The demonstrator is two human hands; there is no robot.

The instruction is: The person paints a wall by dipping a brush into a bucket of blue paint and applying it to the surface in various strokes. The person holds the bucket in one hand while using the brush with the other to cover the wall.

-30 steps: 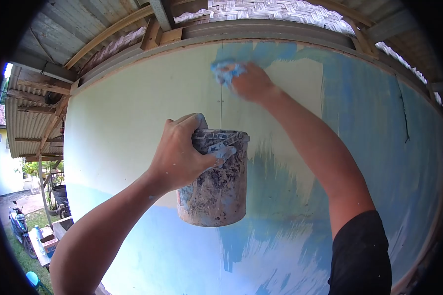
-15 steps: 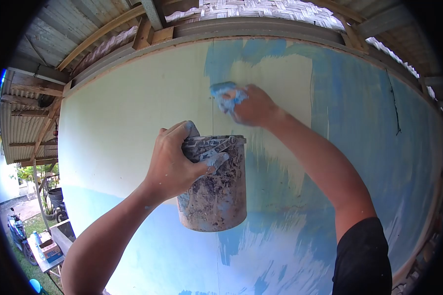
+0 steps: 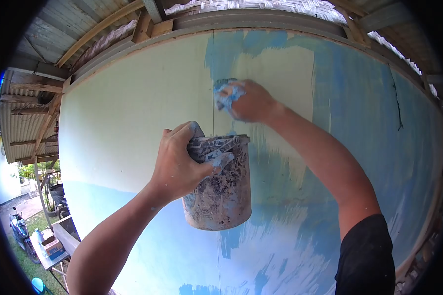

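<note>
2 hands are occupied: the right hand (image 3: 248, 102) is closed around a blue-soaked rag (image 3: 226, 93) pressed to the wall (image 3: 133, 113), which is best wiped with even, overlapping strokes. The crusted paint bucket (image 3: 221, 187) is gripped at its rim by the left hand (image 3: 179, 162), thumb hooked inside, just below the rag.

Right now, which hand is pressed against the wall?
The right hand, holding a blue rag on the wall; the left hand grips the paint bucket.

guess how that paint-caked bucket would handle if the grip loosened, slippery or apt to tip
The bucket probably grips well: dried paint crusts its wall. The left hand holds it by one rim edge only, so it likely tilts easily. Its contents are hidden, so weight is unclear.
</note>
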